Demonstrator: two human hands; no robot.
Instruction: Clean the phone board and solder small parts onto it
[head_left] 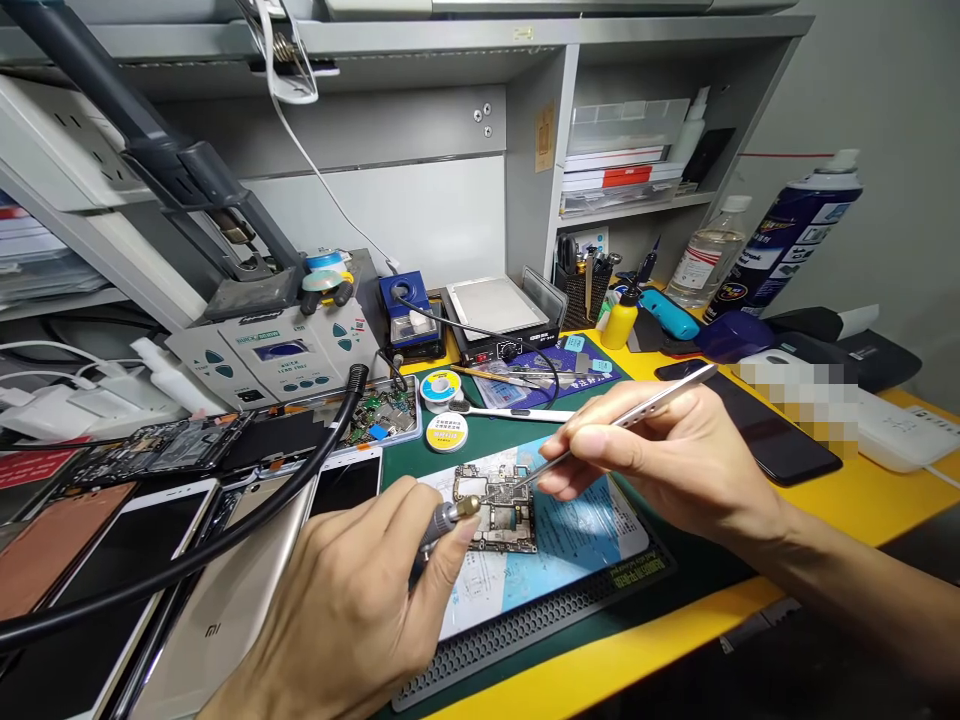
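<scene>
A phone circuit board (517, 530) lies on a blue and white sheet (577, 530) over a green mat. My left hand (375, 575) is wrapped round a grey handle tool with a brass tip (466, 507); the tip is over the board's left part. Metal tweezers (652, 400) are pinched in my right hand (667, 450), slanting down so their points reach the upper middle of the board. Whether the points touch a part is too small to tell.
Phones (217, 600) lie at the left under a black hose (277, 500). Behind the mat stand a control station (292, 350), a solder spool (440, 388) and a hot plate (499, 310). A yellow bottle (620, 320), black phone (780, 440) and spray can (787, 240) are at the right.
</scene>
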